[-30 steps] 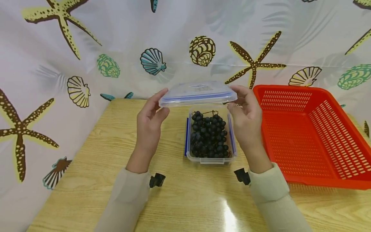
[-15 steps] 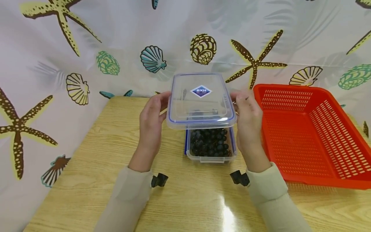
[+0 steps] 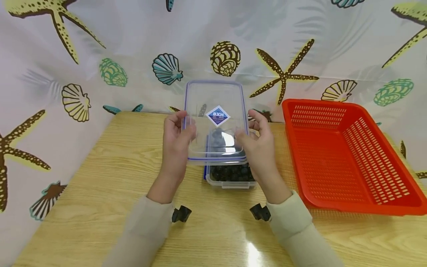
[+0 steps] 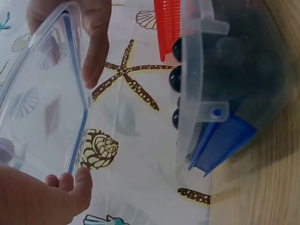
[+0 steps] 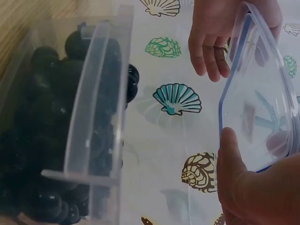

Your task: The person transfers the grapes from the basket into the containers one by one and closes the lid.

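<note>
My left hand point(image 3: 175, 148) and my right hand point(image 3: 261, 148) hold a clear plastic lid point(image 3: 217, 92) by its two long sides. Each thumb lies against the lid with fingers at the edge, so both pinch it. A blue seal runs round the lid, and a diamond-shaped label sits near its middle. Below it, a clear food container point(image 3: 230, 184) stands on the table, apart from the lid. Dark grapes point(image 3: 230, 173) fill it, partly hidden behind the lid. A blue latch flap point(image 4: 222, 143) hangs from the container's side in the left wrist view.
To the right of the container stands a red perforated plastic basket point(image 3: 337, 163) on the wooden table point(image 3: 113, 185). Behind the table hangs a white curtain point(image 3: 133, 29) printed with shells and starfish.
The lid was seen almost edge-on; both hands have tilted it until its broad face shows, shifting it slightly left of the container. The whole head view has swung a little to the right.
</note>
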Available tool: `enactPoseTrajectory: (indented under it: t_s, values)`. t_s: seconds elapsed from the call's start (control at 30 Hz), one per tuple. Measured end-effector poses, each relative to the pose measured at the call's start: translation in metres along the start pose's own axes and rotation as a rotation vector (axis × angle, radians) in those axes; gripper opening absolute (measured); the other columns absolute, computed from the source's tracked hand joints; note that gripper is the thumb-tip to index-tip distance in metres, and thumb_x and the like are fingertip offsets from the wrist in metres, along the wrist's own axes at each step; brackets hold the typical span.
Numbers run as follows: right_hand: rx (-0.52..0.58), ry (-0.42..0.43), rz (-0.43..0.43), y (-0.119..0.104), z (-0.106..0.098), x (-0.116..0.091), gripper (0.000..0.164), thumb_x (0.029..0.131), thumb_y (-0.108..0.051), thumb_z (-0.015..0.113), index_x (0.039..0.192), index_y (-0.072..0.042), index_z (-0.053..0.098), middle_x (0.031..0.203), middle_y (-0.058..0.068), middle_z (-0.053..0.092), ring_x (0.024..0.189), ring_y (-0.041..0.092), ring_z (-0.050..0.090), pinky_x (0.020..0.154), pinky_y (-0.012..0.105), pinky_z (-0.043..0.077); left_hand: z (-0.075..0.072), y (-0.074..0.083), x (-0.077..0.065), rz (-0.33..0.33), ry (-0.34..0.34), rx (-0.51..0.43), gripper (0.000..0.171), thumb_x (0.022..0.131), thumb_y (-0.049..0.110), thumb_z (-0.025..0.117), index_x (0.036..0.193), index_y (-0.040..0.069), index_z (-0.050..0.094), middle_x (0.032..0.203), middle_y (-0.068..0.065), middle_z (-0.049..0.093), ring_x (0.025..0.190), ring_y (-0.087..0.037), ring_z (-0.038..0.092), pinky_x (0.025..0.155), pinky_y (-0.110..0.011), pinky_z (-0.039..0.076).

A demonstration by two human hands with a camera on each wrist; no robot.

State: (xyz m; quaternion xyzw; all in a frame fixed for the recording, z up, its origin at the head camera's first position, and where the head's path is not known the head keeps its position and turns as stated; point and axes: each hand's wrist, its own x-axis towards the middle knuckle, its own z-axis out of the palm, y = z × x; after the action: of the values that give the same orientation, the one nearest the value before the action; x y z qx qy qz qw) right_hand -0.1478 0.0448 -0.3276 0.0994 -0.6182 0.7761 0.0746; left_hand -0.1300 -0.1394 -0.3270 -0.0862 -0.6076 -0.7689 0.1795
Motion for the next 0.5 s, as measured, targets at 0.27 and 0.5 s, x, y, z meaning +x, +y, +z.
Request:
enactPoseTrajectory:
  t_s: [0.27,0.5]
  values:
    - [-0.197,0.069,-0.043,0.007,-0.007,-0.006,0.053,0.096,0.001,0.055,0.148,-0.005,0.048,0.114,0.015,0.046,0.091,0.025,0.055,0.073,0.024,0.053,0.008,-0.018,-0.007,-0.082,-0.084,0.129,0.057,0.105,0.007,0.041,0.158,0.004,0.017,0.162,-0.012,0.021,0.147,-0.018,0.025,0.116,-0.034,0.027]
    - [-0.342,0.114,-0.027,0.019,-0.021,-0.014,0.051,0.099,-0.001,0.049,0.149,-0.007,0.048,0.124,0.016,0.046,0.107,0.026,0.052,0.083,0.035,0.049,0.014,-0.03,-0.01,-0.137,-0.235,0.307,0.066,0.108,0.011,0.034,0.162,0.007,-0.004,0.168,-0.006,-0.003,0.151,-0.012,-0.001,0.119,-0.034,0.009]
